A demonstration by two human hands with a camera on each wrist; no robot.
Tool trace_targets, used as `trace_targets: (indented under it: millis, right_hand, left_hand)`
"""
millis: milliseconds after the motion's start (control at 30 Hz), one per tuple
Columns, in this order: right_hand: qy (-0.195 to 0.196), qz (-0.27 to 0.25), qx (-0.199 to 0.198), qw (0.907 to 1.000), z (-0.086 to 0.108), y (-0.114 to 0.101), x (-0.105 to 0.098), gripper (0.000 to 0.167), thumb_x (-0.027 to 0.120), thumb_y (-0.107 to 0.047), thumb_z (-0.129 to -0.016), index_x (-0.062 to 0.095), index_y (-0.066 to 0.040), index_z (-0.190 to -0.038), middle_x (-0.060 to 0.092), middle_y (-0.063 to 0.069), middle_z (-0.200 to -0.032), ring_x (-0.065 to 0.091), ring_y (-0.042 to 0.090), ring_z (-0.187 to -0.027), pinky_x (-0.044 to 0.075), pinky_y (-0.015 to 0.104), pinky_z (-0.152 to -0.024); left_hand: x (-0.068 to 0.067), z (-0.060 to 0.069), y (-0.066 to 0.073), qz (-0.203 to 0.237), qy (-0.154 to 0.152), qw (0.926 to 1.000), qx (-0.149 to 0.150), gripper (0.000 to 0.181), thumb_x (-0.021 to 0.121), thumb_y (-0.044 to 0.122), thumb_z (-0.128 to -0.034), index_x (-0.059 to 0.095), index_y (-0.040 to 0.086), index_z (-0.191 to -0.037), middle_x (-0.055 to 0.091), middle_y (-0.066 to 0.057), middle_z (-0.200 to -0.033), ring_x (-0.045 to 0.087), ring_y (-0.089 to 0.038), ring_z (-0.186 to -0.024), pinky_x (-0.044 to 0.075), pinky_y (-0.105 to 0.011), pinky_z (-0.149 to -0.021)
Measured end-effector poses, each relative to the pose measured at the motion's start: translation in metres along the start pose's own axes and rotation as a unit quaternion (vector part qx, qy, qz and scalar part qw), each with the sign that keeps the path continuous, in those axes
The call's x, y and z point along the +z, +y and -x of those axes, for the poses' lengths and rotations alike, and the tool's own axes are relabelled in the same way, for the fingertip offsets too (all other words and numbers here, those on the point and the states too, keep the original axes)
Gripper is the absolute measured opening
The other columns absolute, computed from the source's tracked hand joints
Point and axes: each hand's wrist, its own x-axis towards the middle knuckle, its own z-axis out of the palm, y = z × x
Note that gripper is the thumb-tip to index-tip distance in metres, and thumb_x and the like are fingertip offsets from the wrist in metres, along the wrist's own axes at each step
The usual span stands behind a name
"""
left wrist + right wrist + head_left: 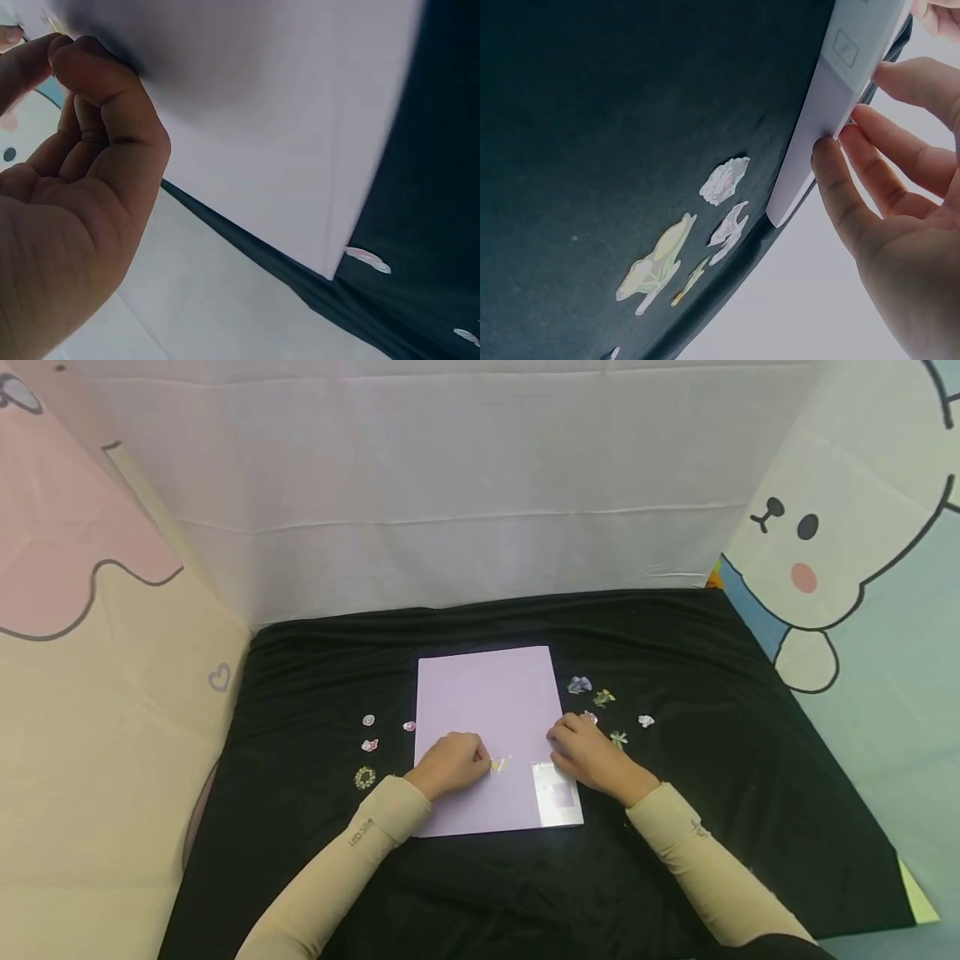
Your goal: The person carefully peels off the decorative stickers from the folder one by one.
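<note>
A flat lavender folder or book [483,693] lies on black cloth in front of me, with a pale, partly see-through label [553,814] at its near right corner. Over its middle, my left hand [452,764] pinches a small clear sticker with yellow on it [497,765] between thumb and forefinger; the other fingers curl in. In the left wrist view, most of that sticker hides behind the left hand [97,150]. My right hand [596,756] rests at the lavender item's right edge. Its fingers, loosely bent, touch that edge in the right wrist view.
Flower-like cut-outs, among them a blue-purple one [579,685], a yellow one [603,697] and a white one [646,721], lie at the right. To the left are a wreath-shaped cut-out [364,777] and several small pink or white ones. Black cloth [300,693] covers the table.
</note>
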Motion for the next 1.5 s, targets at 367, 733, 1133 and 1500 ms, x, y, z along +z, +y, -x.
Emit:
trace_targets:
  millis: [367,733,1133,1500]
  right_hand:
    - [0.001,-0.005,0.002,1.0,0.0,-0.001,0.001,0.023,0.076,-0.003,-0.084,0.067,0.004,-0.103,0.06,0.016,-0.101,0.056,0.03,-0.089,0.05,0.042,-0.08]
    - [-0.007,-0.012,0.01,0.9999,-0.002,-0.001,0.002,0.023,0.077,-0.003,-0.084,0.067,0.004,-0.105,0.06,0.016,-0.102,0.055,0.029,-0.09,0.05,0.041,-0.081]
    - [-0.015,-0.015,0.017,0.9996,-0.002,0.0,-0.001,0.023,0.077,-0.003,-0.084,0.068,0.004,-0.104,0.06,0.017,-0.102,0.056,0.031,-0.09,0.05,0.043,-0.082]
    - [-0.026,-0.015,0.024,0.9993,-0.004,-0.003,-0.003,0.023,0.076,-0.003,-0.084,0.068,0.004,-0.104,0.06,0.017,-0.101,0.056,0.031,-0.09,0.049,0.044,-0.082]
  left_hand:
    - [0.006,-0.001,0.005,0.007,0.005,0.9999,0.006,0.01,0.07,0.012,-0.0862,0.072,0.013,-0.076,0.06,0.008,-0.066,0.053,-0.009,-0.06,0.046,-0.027,-0.057]
    - [-0.001,0.006,-0.009,-0.006,0.003,0.9992,-0.04,0.022,0.062,0.011,-0.0846,0.063,0.014,-0.063,0.05,0.005,-0.055,0.045,-0.012,-0.052,0.035,-0.027,-0.048]
    - [-0.055,0.063,-0.087,-0.018,0.025,0.9851,-0.17,0.02,0.065,0.013,-0.0886,0.067,0.013,-0.068,0.052,0.0,-0.058,0.05,-0.017,-0.052,0.037,-0.031,-0.047]
    - [-0.071,0.087,-0.114,-0.04,0.048,0.9782,-0.198,0.013,0.066,0.018,-0.0894,0.07,0.011,-0.079,0.058,-0.001,-0.068,0.053,-0.021,-0.06,0.043,-0.036,-0.051]
